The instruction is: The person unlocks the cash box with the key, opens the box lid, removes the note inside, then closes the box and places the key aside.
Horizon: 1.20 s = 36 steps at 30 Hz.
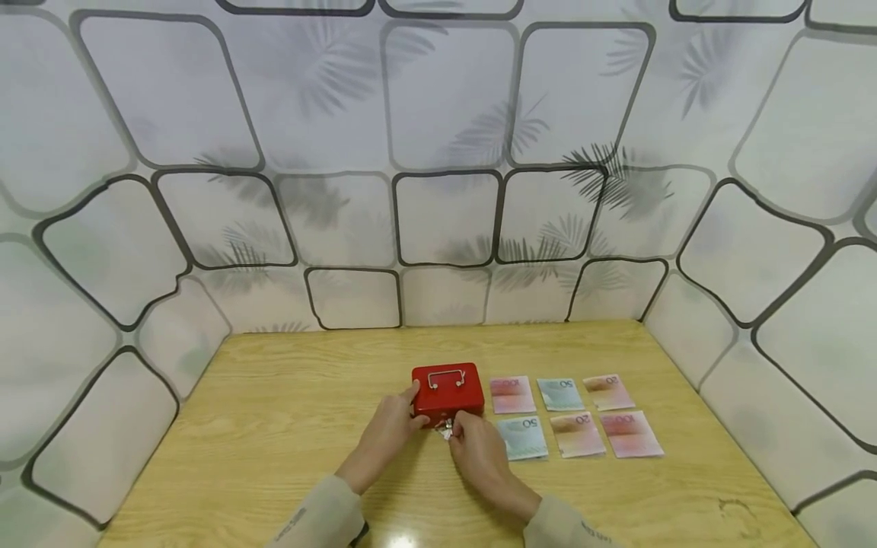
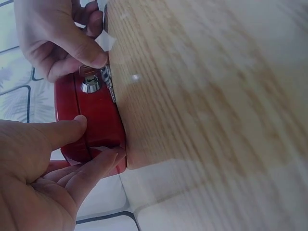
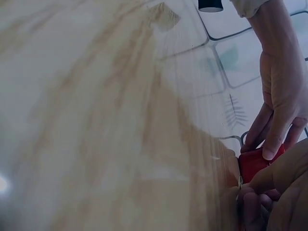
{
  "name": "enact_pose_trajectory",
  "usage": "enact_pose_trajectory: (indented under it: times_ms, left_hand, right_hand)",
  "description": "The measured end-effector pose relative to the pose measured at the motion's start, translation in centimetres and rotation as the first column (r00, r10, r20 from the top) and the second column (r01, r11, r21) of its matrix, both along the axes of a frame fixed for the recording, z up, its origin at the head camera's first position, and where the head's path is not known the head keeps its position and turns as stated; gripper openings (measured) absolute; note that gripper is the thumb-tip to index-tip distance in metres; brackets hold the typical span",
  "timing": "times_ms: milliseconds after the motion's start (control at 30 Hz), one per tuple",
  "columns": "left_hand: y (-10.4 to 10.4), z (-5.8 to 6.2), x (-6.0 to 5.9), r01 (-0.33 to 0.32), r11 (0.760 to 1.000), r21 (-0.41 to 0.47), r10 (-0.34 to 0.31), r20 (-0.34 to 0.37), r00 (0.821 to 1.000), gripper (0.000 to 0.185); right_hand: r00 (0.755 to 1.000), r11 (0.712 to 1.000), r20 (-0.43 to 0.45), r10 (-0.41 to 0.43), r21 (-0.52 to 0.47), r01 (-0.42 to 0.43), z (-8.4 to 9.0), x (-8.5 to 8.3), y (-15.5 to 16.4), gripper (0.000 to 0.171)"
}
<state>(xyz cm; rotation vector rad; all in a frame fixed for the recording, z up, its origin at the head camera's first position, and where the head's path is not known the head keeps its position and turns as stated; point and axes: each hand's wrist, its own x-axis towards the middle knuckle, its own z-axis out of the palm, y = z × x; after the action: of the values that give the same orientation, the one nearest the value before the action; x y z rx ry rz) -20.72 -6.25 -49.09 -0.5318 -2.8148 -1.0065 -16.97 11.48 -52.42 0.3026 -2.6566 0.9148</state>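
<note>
A red cash box (image 1: 448, 392) with a wire handle on its lid stands on the wooden table, its lid down. My left hand (image 1: 392, 420) grips the box's left front corner, the thumb and fingers spread around it. A silver lock (image 2: 90, 85) sits in the front face, and small metal keys (image 2: 109, 83) hang beside it. With thumb and fingers, my right hand (image 1: 483, 452) pinches a key at the lock; the fingertips partly hide it. In the right wrist view, the right hand (image 3: 286, 192) covers much of the box.
To the right of the box lie several banknotes in two rows: pink 100 notes (image 1: 631, 434), green 50 notes (image 1: 523, 438) and orange-pink 20 notes (image 1: 578, 434). The nearest green one lies beside the right hand. Patterned walls (image 1: 448, 221) enclose the table (image 1: 294, 396) at the back and sides.
</note>
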Motion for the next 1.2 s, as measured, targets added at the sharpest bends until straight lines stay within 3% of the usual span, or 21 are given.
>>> enact_pose_trajectory:
  times_ms: [133,367,467,600,867,1067,1200]
  left_hand:
    - [0.1,-0.1,0.0,-0.009,1.000,-0.001,0.009,0.008,1.000,0.063]
    - [-0.2,-0.1,-0.1,-0.017,1.000,0.004,0.017,0.021,1.000,0.066]
    - [-0.3,-0.1,-0.2,-0.013,1.000,-0.007,0.013,0.017,1.000,0.066]
    - [-0.3,-0.3,-0.2,-0.009,1.000,-0.018,0.010,0.025,1.000,0.066]
    - [-0.2,-0.4,0.0,-0.003,1.000,-0.023,0.003,0.014,1.000,0.066]
    - [-0.2,-0.4,-0.1,-0.002,1.000,-0.016,0.002,0.011,1.000,0.065]
    - [-0.2,-0.3,0.0,-0.006,1.000,-0.014,0.007,0.013,1.000,0.065]
  right_hand:
    - [0.998,0.998,0.063,0.007,-0.062,-0.003,-0.1,0.1,0.2,0.030]
    - [0.981,0.977,0.149,0.125,-0.192,-0.095,0.4,1.0,0.9,0.027]
    - [0.970,0.959,0.172,0.171,-0.257,-0.123,0.7,1.2,1.2,0.024]
    - [0.944,0.911,0.233,0.234,-0.391,-0.129,1.1,1.2,1.5,0.017]
    - [0.854,0.762,0.320,0.410,-0.635,-0.128,2.1,1.2,2.3,0.013]
    - [0.748,0.697,0.416,0.517,-0.712,-0.086,1.8,1.7,2.9,0.011]
    - [0.692,0.683,0.468,0.550,-0.729,-0.049,1.4,1.9,2.9,0.011]
